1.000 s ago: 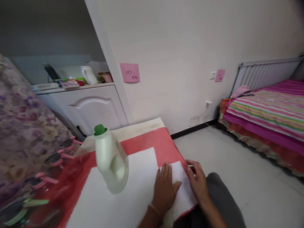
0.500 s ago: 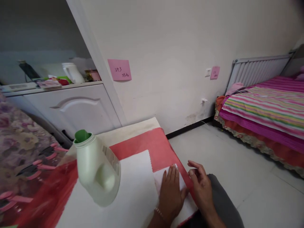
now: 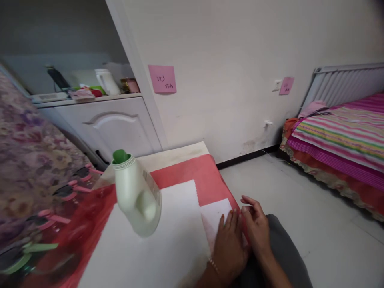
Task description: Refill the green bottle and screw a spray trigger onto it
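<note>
My left hand (image 3: 229, 246), a beaded bracelet at its wrist, lies flat with fingers stretched over a small white and pinkish sheet (image 3: 214, 210) that looks like paper. Its fingertips are by the sheet's right edge, and the palm hides the lower part. My right hand (image 3: 256, 228) is at the table's right edge, fingers loosely bent and apart, with nothing visible in them. To the left, a pale green jug-like bottle (image 3: 130, 202) with a green piece in its mouth stands upright on a larger white sheet (image 3: 177, 218) with a scalloped edge. Beneath is a red covering (image 3: 193, 170).
Several clear containers with pink or green handled lids (image 3: 72, 190) stand along the left side. A white cabinet (image 3: 114, 132) is behind them. Right of the table are the tiled floor (image 3: 300, 200) and a bed with a striped cover (image 3: 345, 132).
The view has shifted left. My left hand has slid right and towards me over the small sheet, baring more of its upper part. My right hand keeps nearly the same pose.
</note>
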Demonstrator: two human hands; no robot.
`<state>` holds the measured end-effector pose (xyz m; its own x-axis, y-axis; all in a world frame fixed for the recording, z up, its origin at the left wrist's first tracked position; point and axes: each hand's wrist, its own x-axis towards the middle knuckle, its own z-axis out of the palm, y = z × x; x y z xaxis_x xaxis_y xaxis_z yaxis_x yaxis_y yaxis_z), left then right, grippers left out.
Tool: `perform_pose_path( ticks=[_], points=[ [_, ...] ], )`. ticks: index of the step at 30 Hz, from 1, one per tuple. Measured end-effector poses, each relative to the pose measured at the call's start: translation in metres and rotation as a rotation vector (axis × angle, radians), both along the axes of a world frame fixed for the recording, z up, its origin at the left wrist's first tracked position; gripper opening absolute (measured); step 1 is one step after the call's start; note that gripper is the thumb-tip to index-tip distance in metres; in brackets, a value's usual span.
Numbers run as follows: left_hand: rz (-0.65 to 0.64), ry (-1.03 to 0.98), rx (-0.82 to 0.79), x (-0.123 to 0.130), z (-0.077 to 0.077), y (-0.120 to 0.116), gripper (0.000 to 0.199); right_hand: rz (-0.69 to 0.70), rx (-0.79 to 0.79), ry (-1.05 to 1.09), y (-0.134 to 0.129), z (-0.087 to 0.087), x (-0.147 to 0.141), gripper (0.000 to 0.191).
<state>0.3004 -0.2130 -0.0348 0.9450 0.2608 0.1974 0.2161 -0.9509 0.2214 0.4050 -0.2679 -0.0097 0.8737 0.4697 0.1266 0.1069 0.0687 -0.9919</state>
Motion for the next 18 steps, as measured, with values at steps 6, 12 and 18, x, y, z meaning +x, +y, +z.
perform_pose_path(
  ticks=[6,12,18],
  points=[
    [0.016,0.004,0.023,-0.030,0.012,-0.003,0.068,0.016,0.002,-0.030,0.001,-0.006,-0.002,0.037],
    [0.261,-0.030,0.265,-0.118,-0.004,0.038,0.064,0.224,-0.001,-0.137,0.006,-0.010,-0.021,0.033],
    [0.503,-0.033,0.443,-0.195,-0.029,0.064,0.064,0.522,0.019,-0.418,0.017,-0.007,-0.084,0.022]
  ],
)
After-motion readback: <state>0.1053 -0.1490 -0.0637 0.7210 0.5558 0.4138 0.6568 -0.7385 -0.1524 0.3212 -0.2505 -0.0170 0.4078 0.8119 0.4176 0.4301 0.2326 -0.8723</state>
